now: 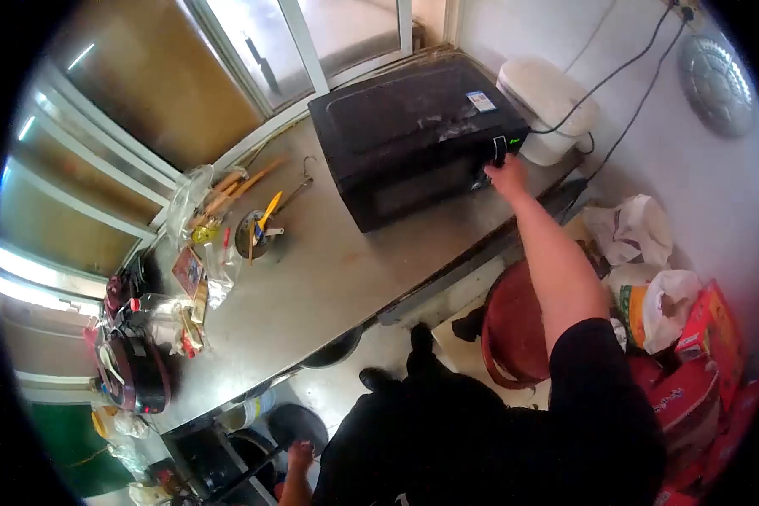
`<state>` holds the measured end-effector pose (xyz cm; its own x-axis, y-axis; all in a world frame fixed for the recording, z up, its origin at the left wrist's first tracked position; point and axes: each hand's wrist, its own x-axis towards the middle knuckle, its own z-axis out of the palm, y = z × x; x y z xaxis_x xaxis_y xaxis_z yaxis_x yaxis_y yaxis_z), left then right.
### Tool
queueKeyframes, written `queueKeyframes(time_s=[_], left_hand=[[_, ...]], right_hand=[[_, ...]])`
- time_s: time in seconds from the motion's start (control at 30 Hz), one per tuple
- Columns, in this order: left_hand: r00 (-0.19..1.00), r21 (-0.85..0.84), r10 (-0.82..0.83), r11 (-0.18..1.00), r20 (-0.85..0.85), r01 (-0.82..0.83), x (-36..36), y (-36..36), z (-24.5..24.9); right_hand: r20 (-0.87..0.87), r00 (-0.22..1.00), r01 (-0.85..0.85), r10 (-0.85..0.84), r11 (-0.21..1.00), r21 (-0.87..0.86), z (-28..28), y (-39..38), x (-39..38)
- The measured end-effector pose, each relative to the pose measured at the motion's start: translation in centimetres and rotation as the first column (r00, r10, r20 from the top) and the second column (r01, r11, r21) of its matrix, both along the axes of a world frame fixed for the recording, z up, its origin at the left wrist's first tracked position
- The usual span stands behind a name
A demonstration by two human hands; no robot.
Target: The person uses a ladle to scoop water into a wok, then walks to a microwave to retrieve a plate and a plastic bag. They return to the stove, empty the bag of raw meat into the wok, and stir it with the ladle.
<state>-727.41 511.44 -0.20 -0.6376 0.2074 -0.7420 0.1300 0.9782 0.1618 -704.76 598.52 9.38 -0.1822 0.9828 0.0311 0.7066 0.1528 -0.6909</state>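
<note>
A black microwave oven [413, 126] stands on the metal counter [329, 261], its door closed and a small green display lit. My right hand [508, 177] reaches out to the right side of its front, with fingers curled at the dark door handle [499, 150]. The fingertips are partly hidden against the black front. Low at the bottom of the view, my left hand [299, 456] hangs beside my body with its fingers curled. A dark round pan [298, 424] lies right by it. Whether the hand holds anything is too small to make out.
A white lidded container [552, 93] stands behind the microwave. On the counter's left are a pot with utensils [260, 234], a plastic bottle [156, 305] and a dark rice cooker [135, 371]. A red-brown bin [519, 325] and several bags [662, 308] crowd the floor at right.
</note>
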Motion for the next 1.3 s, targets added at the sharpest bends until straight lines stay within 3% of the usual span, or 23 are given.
queueKeyframes(time_s=[0.13,0.17,0.23,0.3,0.37,0.43,0.5,0.57,0.67,0.73,0.77,0.83,0.9,0.93,0.97,1.03,1.07,1.1,1.17,1.2,1.23,1.27,1.3], left_hand=[[0.987,0.141,-0.162,0.977,-0.001,0.161,-1.6,3.3,1.4],[0.999,0.166,-0.034,0.986,0.037,0.028,-2.9,2.8,-1.4],[0.993,0.193,0.090,0.976,0.081,-0.104,-4.1,4.2,-4.5],[0.983,0.180,-0.177,0.967,-0.044,0.182,-5.2,7.3,-5.1],[0.681,0.287,-0.635,0.619,-0.365,0.731,-6.5,12.2,-4.0],[0.910,0.399,-0.352,0.819,-0.218,0.412,-2.8,24.8,8.5],[0.831,0.541,-0.430,0.631,-0.352,0.556,-2.2,30.2,11.2],[0.914,0.627,-0.353,0.670,-0.200,0.397,0.1,36.0,16.1],[0.640,0.601,-0.498,0.263,-0.586,0.755,3.1,41.6,21.0],[0.473,0.542,-0.545,0.039,-0.692,0.839,4.8,44.0,22.8],[0.402,0.519,-0.569,-0.051,-0.717,0.853,5.6,44.8,23.5],[0.332,0.484,-0.616,-0.093,-0.714,0.870,7.2,46.4,24.1],[0.258,0.449,-0.658,-0.136,-0.708,0.883,8.3,46.9,23.8],[0.229,0.424,-0.665,-0.146,-0.711,0.894,8.7,47.1,23.4],[0.199,0.398,-0.672,-0.154,-0.713,0.904,8.7,47.2,23.1],[0.183,0.382,-0.696,-0.141,-0.694,0.913,8.4,47.2,23.1],[0.176,0.385,-0.724,-0.131,-0.666,0.914,8.2,47.0,23.0],[0.170,0.387,-0.752,-0.121,-0.637,0.914,8.1,46.8,23.0],[0.167,0.390,-0.775,-0.110,-0.610,0.914,7.7,46.5,23.5],[0.166,0.400,-0.791,-0.107,-0.589,0.910,7.4,46.5,23.6],[0.169,0.398,-0.792,-0.100,-0.586,0.912,7.3,46.3,23.6],[0.169,0.404,-0.794,-0.104,-0.584,0.909,7.2,46.2,23.5],[0.169,0.410,-0.795,-0.108,-0.582,0.906,7.1,46.1,23.4]], right_hand=[[0.123,0.992,-0.061,0.031,0.968,0.242,-0.3,-4.5,2.8],[0.111,0.994,-0.038,0.000,0.937,0.348,-1.2,-6.2,4.0],[0.036,0.998,-0.051,0.043,0.970,0.239,3.0,-12.8,5.7],[0.145,0.985,-0.100,0.092,0.994,0.048,2.8,-18.0,8.3],[0.329,0.892,-0.275,0.311,0.950,-0.150,5.1,-22.8,9.8],[0.442,0.729,-0.442,0.523,0.852,-0.280,7.2,-26.7,10.1],[0.327,0.797,-0.463,0.508,0.861,-0.210,8.5,-30.6,9.4],[0.200,0.851,-0.466,0.485,0.874,-0.138,10.4,-32.6,8.8],[0.140,0.764,-0.608,0.630,0.776,-0.169,11.9,-33.3,9.0],[0.023,0.656,-0.674,0.754,0.600,-0.430,11.2,-31.8,10.7],[0.020,0.655,-0.676,0.755,0.597,-0.432,10.5,-30.9,11.3],[-0.298,0.849,-0.523,0.436,0.612,-0.593,8.3,-28.0,11.5],[-0.382,0.909,-0.368,0.164,0.746,-0.555,4.4,-22.8,9.4],[-0.429,0.891,-0.361,0.147,0.803,-0.474,2.7,-20.1,7.3],[-0.366,0.910,-0.391,0.197,0.703,-0.594,3.8,-17.3,4.5],[-0.299,0.890,-0.427,0.343,0.856,-0.289,0.6,-12.9,-1.7],[-0.228,0.896,-0.366,0.380,0.925,0.103,-1.7,-10.4,-4.9],[-0.153,0.912,-0.268,0.382,0.833,0.484,-3.4,-8.7,-8.0],[0.097,0.985,-0.149,0.145,0.988,0.033,1.4,-7.6,-12.7],[0.091,0.984,-0.154,0.151,0.988,0.028,-0.2,-6.8,-14.5],[-0.499,0.862,-0.153,0.090,0.984,-0.087,-3.2,-6.2,-16.2],[-0.895,0.439,-0.215,-0.074,0.959,-0.185,-3.7,-6.4,-17.2],[-0.895,0.440,-0.221,-0.074,0.957,-0.188,-4.3,-6.4,-17.2]])
